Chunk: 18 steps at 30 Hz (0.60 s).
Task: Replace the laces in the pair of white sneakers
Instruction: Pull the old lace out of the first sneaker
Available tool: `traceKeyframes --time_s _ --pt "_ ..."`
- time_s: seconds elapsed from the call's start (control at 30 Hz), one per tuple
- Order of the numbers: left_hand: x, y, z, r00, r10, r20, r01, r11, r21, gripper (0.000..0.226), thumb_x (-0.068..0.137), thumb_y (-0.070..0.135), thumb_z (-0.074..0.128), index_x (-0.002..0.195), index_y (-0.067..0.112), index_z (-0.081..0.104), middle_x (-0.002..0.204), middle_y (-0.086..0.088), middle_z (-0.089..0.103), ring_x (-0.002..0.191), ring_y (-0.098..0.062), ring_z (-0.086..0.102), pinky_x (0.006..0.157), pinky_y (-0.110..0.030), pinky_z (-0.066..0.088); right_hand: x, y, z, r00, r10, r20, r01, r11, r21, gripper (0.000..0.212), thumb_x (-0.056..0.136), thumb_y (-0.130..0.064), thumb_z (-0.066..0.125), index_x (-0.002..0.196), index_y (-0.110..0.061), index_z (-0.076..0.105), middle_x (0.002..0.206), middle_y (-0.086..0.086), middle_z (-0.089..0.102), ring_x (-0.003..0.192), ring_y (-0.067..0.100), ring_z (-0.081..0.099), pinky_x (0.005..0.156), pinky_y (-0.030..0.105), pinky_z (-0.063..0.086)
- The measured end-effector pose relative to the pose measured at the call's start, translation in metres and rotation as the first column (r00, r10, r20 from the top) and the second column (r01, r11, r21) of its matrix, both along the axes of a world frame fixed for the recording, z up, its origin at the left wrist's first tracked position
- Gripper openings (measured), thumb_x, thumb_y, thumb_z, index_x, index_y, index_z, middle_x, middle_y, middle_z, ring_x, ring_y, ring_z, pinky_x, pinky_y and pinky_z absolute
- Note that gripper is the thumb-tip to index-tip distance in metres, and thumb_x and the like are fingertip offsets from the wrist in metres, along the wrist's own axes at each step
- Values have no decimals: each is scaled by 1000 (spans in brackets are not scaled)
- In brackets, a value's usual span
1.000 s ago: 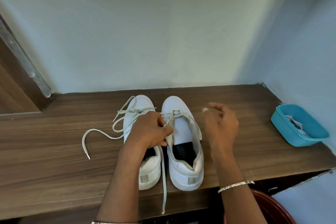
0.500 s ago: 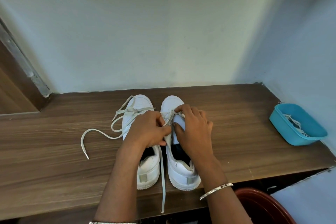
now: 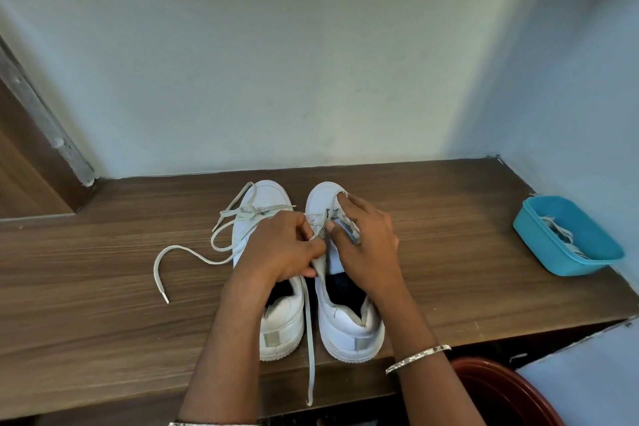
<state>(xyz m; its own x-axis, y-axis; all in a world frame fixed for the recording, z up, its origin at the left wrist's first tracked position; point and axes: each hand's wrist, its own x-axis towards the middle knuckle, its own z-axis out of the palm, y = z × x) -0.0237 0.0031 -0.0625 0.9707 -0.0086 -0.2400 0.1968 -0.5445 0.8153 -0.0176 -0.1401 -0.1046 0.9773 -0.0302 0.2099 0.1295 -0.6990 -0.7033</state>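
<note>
White sneakers: the pair stands side by side on the wooden worktop (image 3: 103, 287), toes to the wall, heels at the near edge.

Left sneaker (image 3: 268, 195): partly laced. Its loose lace (image 3: 174, 247) loops over the toe and trails left across the worktop, tip lying flat. The left forearm covers the middle of the shoe.

Right sneaker (image 3: 349, 332): tongue exposed, dark insole visible, with lacing only at the front eyelets. Both hands meet over this shoe's forefoot.

Left hand (image 3: 283, 249): reaches across the left sneaker, fingers curled, thumb and forefinger pinching the inner eyelet flap of the right sneaker. A hanging lace strand (image 3: 308, 339) emerges from under this hand, runs down the gap between the two shoes and drops past the worktop edge.

Right hand (image 3: 366, 242): lies over the outer side of the same forefoot. The thumb is curled in beside the left thumb and appears to pinch the front lacing (image 3: 325, 218). The forefinger extends toward the toe cap. The contact point is small, so the exact grip is not clear. A silver bangle (image 3: 418, 356) is on this wrist.

A blue tub (image 3: 567, 263) sits well apart at the far right of the worktop and holds spare white laces (image 3: 560, 235). A red-brown basin (image 3: 501, 394) sits below the worktop edge, lower right.
</note>
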Motion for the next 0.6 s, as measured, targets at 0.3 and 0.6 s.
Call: traceKeyframes --time_s 0.3,0.6 --pt "0 0 1 1000 -15 1 15 1000 13 8 85 11 68 82 9 61 75 -8 75 59 -20 74 79 -48 61 6 6 -7 992 -121 30 104 938 331 10 77 -51 73 74 -52 64 96 -14 71 103 21 63 90 51 51" --pt "-2 2 1 1000 15 -28 -16 1000 -19 8 83 7 69 88 3 63 77 -9 75 60 -20 74 80 -46 61 6 -11 -3 943 -301 -146 312 638 704 5 87 -26 77 86 -22 75 89 -3 73 83 14 66 76 32 56"
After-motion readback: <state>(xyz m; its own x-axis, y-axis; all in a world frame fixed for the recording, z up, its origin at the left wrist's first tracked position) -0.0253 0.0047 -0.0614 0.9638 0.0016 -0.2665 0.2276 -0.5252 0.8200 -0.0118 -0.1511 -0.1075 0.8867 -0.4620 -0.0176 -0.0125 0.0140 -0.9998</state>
